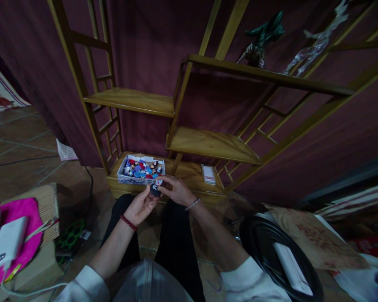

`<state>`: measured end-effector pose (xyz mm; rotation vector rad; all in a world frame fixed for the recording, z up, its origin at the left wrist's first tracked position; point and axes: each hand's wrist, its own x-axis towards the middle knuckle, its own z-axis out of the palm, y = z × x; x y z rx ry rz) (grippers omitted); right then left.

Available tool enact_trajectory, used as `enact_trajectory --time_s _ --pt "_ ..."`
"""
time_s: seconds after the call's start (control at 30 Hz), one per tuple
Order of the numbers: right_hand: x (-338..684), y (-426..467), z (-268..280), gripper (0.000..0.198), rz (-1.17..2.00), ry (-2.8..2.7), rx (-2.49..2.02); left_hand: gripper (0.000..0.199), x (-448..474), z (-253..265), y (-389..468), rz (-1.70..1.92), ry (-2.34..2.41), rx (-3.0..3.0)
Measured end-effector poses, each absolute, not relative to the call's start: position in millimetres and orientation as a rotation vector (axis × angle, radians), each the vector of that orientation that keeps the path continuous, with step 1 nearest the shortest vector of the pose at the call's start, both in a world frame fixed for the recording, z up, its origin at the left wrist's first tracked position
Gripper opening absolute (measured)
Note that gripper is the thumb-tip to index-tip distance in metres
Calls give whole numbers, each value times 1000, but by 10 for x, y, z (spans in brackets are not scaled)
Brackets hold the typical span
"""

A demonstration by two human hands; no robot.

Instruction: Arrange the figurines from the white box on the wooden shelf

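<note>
My left hand (142, 205), with a red bead bracelet at its wrist, grips a small dark rounded piece (154, 191) between thumb and fingers. A little white and pink figure (158, 183) shows at the top of that piece. Fingers of my right hand (176, 191) pinch at this figure from the right; a silver bangle circles that wrist. Just behind my hands, a shallow patterned box (135, 180) holds many small colourful toy figures (141, 168). Whether figure and dark piece are joined, I cannot tell.
The box sits on the bottom board of a wooden shelf unit (129, 100). A small white packet (209, 174) lies to its right. Two statuettes stand higher up. At right is a coiled black hose (255, 235); at left, a white power bank (9, 241) on pink cloth.
</note>
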<state>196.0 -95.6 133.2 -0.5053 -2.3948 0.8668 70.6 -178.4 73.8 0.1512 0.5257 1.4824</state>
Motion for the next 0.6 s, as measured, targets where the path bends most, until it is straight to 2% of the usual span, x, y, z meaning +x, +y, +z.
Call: enact_trajectory --time_s 0.6 --pt "1956 -882 1518 23 898 -2502 -408 21 729 899 -1839 1493 520 159"
